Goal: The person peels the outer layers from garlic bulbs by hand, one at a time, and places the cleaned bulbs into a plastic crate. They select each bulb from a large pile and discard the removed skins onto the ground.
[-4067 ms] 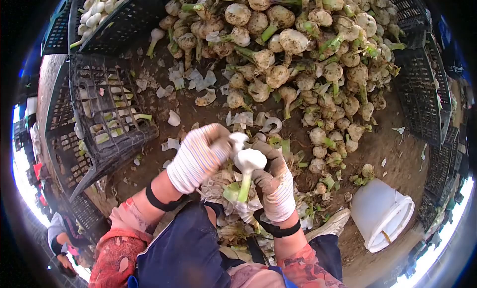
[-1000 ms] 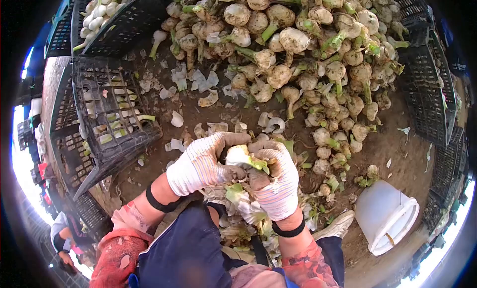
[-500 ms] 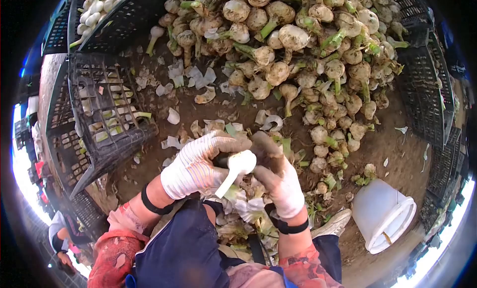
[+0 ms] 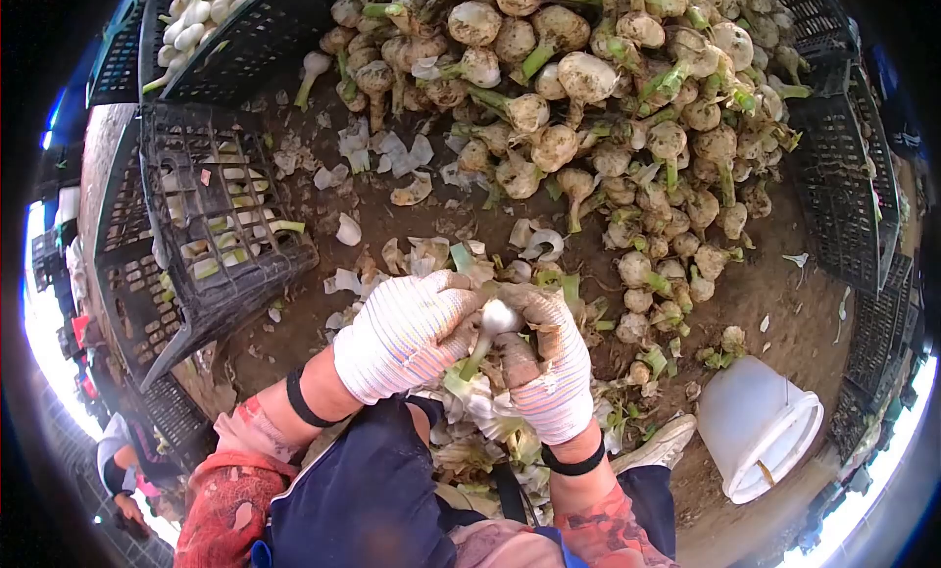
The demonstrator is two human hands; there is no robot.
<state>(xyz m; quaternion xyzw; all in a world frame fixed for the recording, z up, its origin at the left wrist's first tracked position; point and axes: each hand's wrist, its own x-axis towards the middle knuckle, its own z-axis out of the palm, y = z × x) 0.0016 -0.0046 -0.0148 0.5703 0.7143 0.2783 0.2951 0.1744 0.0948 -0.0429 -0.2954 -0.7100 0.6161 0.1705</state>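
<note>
Clearly, from left to right: a left hand in a white striped knitted glove (image 4: 402, 338), a glossy white round bulb (image 4: 501, 317), and a right hand in a matching glove (image 4: 554, 372).
From where I stand, the left hand is curled narrow, finger ends pressed on the bulb's left side; if this pinch loosens too soon, I think the smooth skin could slip. The bulb is between the hands, above a loose whitish heap of peelings (image 4: 485, 411), so it could be dropped there. Its slim pale green stem (image 4: 477, 355) might crack, I judge, if the hands twist unequally. This stem points down and a little left in the head view, so the long axis runs slantwise, round head at upper right. The right hand holds the other side, thumb and forefinger making a narrow bracket.
</note>
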